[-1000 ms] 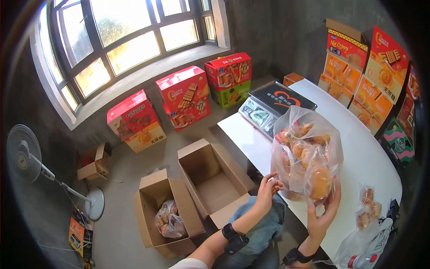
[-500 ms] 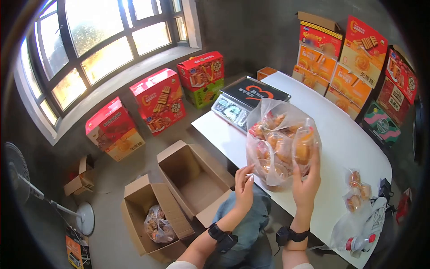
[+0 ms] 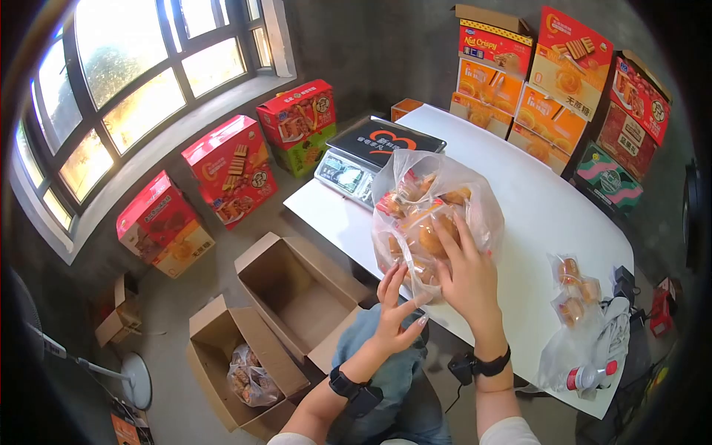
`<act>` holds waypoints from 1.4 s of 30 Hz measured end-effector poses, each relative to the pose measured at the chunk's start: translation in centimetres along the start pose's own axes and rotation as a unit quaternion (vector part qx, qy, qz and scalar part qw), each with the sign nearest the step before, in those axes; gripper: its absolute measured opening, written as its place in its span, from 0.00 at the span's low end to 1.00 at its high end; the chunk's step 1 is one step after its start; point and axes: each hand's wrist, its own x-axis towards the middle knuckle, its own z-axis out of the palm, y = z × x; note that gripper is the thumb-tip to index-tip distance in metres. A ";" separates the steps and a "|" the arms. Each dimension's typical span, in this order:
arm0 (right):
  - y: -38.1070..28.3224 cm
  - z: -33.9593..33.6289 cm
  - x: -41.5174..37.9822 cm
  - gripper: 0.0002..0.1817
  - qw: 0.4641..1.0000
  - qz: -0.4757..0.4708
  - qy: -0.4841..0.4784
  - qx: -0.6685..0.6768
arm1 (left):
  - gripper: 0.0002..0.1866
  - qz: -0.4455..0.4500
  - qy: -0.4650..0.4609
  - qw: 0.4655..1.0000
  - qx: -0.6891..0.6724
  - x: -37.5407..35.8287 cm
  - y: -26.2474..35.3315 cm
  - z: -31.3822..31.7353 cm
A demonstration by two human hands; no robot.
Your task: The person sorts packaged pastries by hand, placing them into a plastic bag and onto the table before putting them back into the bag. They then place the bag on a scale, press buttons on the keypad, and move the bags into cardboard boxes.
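Observation:
A clear plastic bag full of individually wrapped bread rolls stands on the white table near its front edge, its mouth facing up. My right hand reaches over the bag's right side, its spread fingers lying on a wrapped bread roll at the top. At the bag's lower front is my left hand, fingers apart and fingertips right at the plastic. Behind the bag, the digital scale with a dark top plate partly overlaps it in this view.
Several wrapped rolls lie on the table at right, by a plastic bag and a bottle. Two open cartons sit on the floor: one bare inside, one holding a bag of food. Printed boxes line the walls.
The view has shifted slightly. My right hand has come from the bag's right side onto its top, and the wrapped roll there has moved left. My left hand's fingers have spread.

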 end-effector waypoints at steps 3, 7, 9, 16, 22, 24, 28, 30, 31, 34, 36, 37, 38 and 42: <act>0.6 -0.6 1.9 0.30 0.989 0.026 -0.132 -0.066 | 0.21 0.044 -0.022 0.999 0.021 -0.3 -0.4 0.2; 1.8 -0.1 5.2 0.27 0.984 -0.009 -0.170 -0.052 | 0.22 0.038 -0.032 0.998 0.032 -0.3 0.2 0.2; 1.8 -0.1 7.6 0.24 0.978 0.003 -0.198 -0.062 | 0.22 0.039 -0.026 0.998 0.030 -0.4 0.2 0.2; 8.1 7.9 11.8 0.20 0.826 0.166 -0.435 -0.317 | 0.22 0.044 -0.020 0.998 0.030 -0.7 0.0 0.0; 10.8 6.0 9.9 0.25 0.936 0.093 -0.311 -0.136 | 0.25 0.015 -0.044 0.999 0.027 -0.3 -0.1 -0.6; 11.3 5.7 9.6 0.27 0.943 0.109 -0.304 -0.085 | 0.27 0.021 -0.072 0.996 0.049 -0.5 -0.5 -0.6; 15.2 8.0 8.2 0.24 0.971 0.096 -0.205 0.077 | 0.33 0.032 -0.058 0.997 0.031 -0.2 -0.2 -0.5; 15.4 7.7 8.0 0.27 0.966 0.085 -0.219 0.107 | 0.34 -0.004 -0.064 0.998 0.001 0.2 0.7 -0.2; 15.6 8.0 8.1 0.27 0.967 0.091 -0.210 0.110 | 0.36 -0.043 -0.059 0.997 -0.008 0.2 1.0 -0.1; 14.1 8.1 7.7 0.25 0.972 0.136 -0.179 0.063 | 0.36 -0.023 -0.057 0.998 0.017 0.2 0.7 0.0; 12.9 8.3 7.4 0.24 0.981 0.126 -0.143 0.035 | 0.36 -0.041 -0.062 0.997 0.013 0.2 0.8 0.3; 12.3 8.3 7.0 0.24 0.988 0.109 -0.110 0.013 | 0.36 -0.061 -0.063 0.996 0.017 0.1 0.8 0.3; 11.9 8.0 6.6 0.22 0.982 0.138 -0.127 -0.001 | 0.36 -0.078 -0.071 0.994 0.021 -0.3 0.3 0.4; 12.6 8.6 5.9 0.21 0.989 0.114 -0.089 0.043 | 0.35 -0.116 -0.082 0.990 0.015 -0.4 0.6 0.9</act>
